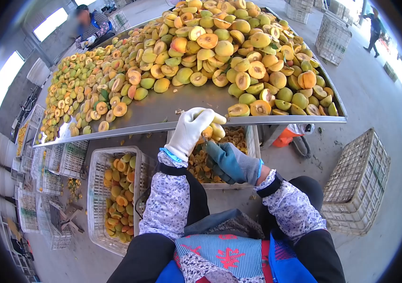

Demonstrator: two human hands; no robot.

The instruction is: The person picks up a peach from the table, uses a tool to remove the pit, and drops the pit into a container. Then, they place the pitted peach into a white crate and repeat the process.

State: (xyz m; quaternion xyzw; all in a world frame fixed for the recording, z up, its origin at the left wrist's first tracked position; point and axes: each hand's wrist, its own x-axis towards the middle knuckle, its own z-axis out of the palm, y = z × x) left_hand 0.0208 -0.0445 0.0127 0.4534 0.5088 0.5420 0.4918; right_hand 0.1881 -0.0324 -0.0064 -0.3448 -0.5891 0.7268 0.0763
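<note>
My left hand (191, 128), in a white glove, is closed around a peach half (207, 132) just below the metal table's front edge. Close beside it is my right hand (231, 162) in a blue-grey glove, its fingers curled shut against the fruit. Whatever the right fingers grip is mostly hidden; only a small dark tip shows by the peach. Under both hands stands a white crate (256, 141) with small brownish-yellow pieces (200, 166) in it. Halved peaches (201, 56) are heaped on the metal table (182, 101) in front of me.
To my left, a white crate (95, 188) holds peach halves. An upturned-looking crate (359, 184) stands at right. More crates (73, 158) and stacked white tubs (3, 172) line the left side. One person (95, 28) sits across the table; another (375, 30) walks at far right.
</note>
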